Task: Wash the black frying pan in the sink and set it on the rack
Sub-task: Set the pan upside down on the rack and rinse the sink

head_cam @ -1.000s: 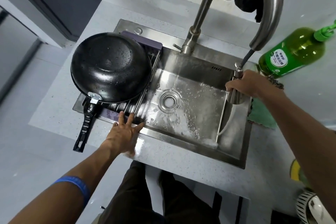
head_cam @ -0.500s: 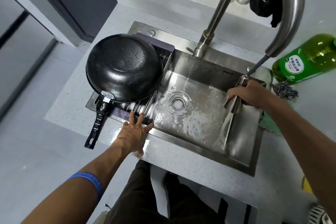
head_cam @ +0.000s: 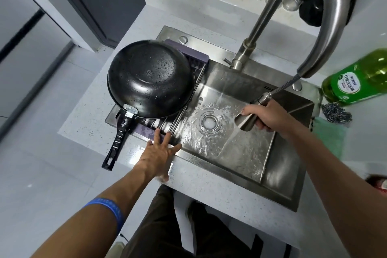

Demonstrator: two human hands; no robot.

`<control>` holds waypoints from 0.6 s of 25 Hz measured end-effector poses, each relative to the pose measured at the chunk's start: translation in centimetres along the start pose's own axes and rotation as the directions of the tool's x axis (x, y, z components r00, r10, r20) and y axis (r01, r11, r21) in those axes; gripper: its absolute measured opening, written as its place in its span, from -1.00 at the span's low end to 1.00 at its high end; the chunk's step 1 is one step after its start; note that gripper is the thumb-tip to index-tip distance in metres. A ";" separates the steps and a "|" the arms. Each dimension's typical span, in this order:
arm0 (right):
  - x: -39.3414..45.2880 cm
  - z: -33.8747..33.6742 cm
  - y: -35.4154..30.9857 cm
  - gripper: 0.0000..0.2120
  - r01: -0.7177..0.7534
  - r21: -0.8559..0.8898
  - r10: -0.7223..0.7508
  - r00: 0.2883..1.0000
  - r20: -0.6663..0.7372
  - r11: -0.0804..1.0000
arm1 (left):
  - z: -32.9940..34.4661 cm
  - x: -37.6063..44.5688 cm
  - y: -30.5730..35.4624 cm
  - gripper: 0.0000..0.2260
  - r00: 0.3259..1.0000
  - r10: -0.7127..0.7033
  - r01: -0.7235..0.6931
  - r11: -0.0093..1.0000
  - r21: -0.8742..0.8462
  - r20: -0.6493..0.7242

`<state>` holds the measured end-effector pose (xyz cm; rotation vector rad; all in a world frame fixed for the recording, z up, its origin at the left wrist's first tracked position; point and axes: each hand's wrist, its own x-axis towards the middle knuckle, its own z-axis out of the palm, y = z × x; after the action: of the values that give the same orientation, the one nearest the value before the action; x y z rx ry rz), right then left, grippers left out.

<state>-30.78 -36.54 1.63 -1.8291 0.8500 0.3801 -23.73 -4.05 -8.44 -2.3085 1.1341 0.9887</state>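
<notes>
Head view: black frying pan (head_cam: 150, 77) upside down on rack (head_cam: 188, 65) over sink (head_cam: 240, 153). Left hand (head_cam: 159, 157) flat, fingers spread on bench edge; right hand (head_cam: 270, 116) grips pull-out sprayer (head_cam: 248, 120). Risk: stray spray wets bench; bumped handle tips pan.

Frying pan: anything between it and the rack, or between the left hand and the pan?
Nothing visible. The frying pan already lies upside down on the rack over the sink. The left hand rests flat on the sink's front edge, with only bare rack bars before the pan.
</notes>
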 end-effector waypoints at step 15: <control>0.8 7.8 -3.9 -0.71 0.096 0.303 -0.101 0.995 0.001 0.948 | -1.3 -0.9 0.4 0.05 1.000 -0.007 0.009 0.997 -0.071 0.023</control>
<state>-26.51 -28.98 0.61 -1.5726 0.7569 0.1882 -23.86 -4.59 -6.90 -2.3485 1.0969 1.0657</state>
